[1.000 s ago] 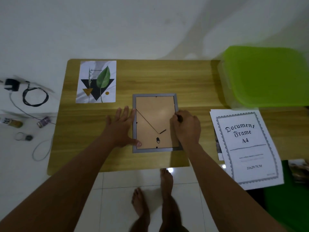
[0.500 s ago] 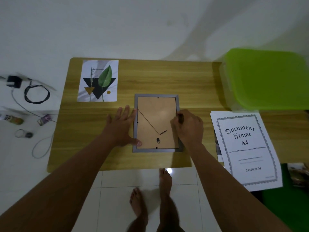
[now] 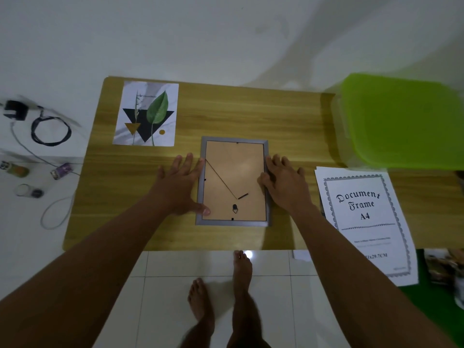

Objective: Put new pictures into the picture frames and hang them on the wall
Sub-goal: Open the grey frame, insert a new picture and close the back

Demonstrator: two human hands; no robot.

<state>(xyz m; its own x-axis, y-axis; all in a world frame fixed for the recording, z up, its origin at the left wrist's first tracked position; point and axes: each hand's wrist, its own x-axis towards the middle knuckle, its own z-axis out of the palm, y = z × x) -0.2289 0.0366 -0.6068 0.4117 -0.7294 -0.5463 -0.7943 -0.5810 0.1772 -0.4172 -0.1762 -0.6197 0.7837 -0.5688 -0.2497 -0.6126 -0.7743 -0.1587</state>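
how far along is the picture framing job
Done: the Document Frame A4 sheet lies out on the table. In hand: the frame lies face down, backing on, with the left hand and right hand flat at its sides. Left: the leaf print lies loose, and nothing is hung yet.

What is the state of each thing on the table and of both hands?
picture frame: face down, backing board in.
left hand: open, flat, touching frame's left edge.
right hand: open, resting on frame's right edge.
leaf print: face up, unframed.
Document Frame A4 sheet: face up, overhanging table edge.
green-lidded box: closed.
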